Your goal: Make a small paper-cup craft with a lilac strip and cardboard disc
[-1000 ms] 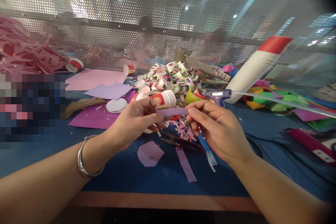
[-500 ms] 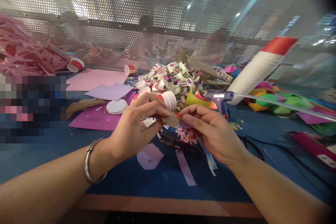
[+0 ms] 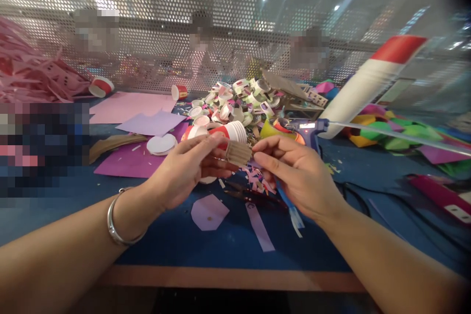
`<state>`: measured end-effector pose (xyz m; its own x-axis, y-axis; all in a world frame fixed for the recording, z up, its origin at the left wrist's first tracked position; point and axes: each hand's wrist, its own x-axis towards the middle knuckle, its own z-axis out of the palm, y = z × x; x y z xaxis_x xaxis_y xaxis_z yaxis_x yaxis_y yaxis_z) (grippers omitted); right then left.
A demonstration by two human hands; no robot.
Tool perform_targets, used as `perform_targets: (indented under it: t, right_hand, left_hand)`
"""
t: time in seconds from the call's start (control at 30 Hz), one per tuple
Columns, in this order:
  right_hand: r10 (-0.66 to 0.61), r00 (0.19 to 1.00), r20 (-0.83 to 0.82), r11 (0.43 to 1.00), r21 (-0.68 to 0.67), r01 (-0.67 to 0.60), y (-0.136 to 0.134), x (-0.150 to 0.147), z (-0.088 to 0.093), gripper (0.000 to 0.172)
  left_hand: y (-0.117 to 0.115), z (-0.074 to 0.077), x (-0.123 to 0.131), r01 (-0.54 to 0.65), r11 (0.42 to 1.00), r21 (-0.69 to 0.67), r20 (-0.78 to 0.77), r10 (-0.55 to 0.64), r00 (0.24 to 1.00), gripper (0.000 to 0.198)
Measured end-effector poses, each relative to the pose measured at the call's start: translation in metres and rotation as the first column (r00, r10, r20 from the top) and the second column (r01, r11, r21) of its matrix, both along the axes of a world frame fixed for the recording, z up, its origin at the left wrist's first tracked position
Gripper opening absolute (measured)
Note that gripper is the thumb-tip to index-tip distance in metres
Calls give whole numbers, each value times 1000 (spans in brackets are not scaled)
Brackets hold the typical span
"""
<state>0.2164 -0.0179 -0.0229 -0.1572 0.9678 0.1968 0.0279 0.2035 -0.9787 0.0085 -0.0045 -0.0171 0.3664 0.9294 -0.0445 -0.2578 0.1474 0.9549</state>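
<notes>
A small piece of corrugated cardboard (image 3: 238, 153) is gripped between the thumb and fingers of my left hand (image 3: 191, 162), its ridged face toward me. Close to the cardboard's right edge, my right hand (image 3: 294, 171) has its thumb and forefinger drawn together in a pinch. A bit of purple shows by those fingertips, but I cannot make out what they hold. Behind the cardboard lies a stack of red and white paper cups (image 3: 235, 131). Below my hands are dark-handled scissors (image 3: 253, 196), a lilac paper polygon (image 3: 209, 212) and a lilac strip (image 3: 260, 228).
A blue glue gun (image 3: 312, 130) stands beyond my right hand, near a tall white and red tube (image 3: 362, 93). Cut cup rings (image 3: 235, 103) are heaped at the back. Purple sheets (image 3: 128, 163) lie left; a magenta power strip (image 3: 437, 198) and black cable lie right.
My left hand has turned, thumb now on top, bringing the cardboard's ridged face into view. The right hand stays close by, still pinched. The view has shifted slightly.
</notes>
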Motion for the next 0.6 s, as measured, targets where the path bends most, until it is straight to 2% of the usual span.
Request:
perform_targets:
  t: [0.03, 0.1, 0.17, 0.27, 0.37, 0.43, 0.5, 0.6]
  right_hand:
    - [-2, 1000, 25, 1000, 18, 2, 0, 0, 0, 16]
    - [1, 996, 84, 999, 40, -5, -2, -2, 0, 16]
    - [7, 990, 142, 999, 45, -13, -3, -3, 0, 16]
    - [14, 984, 177, 999, 48, -23, -4, -3, 0, 17]
    - [8, 985, 173, 997, 79, -22, -2, -1, -1, 15]
    - [-17, 981, 191, 994, 112, -4, 0, 0, -1, 13]
    - [-36, 973, 229, 991, 137, 4, 2, 2, -1, 12]
    - [-36, 956, 293, 988, 153, -10, 4, 4, -1, 12]
  left_hand:
    - [-1, 0, 1, 54, 997, -55, 8, -53, 999, 31]
    - [-3, 1, 1, 119, 990, -82, -12, -120, 993, 28]
    - [-4, 0, 1, 98, 994, -51, -49, -100, 994, 22]
    - [1, -1, -1, -51, 998, 24, -43, 52, 998, 14]
    - [8, -2, -4, -230, 970, 81, 30, 228, 973, 7]
    - [10, -2, -5, -283, 953, 109, 57, 278, 959, 6]
    - [10, -1, -5, -265, 956, 125, 48, 261, 964, 9]
    - [6, 0, -3, -140, 985, 100, -19, 143, 990, 13]
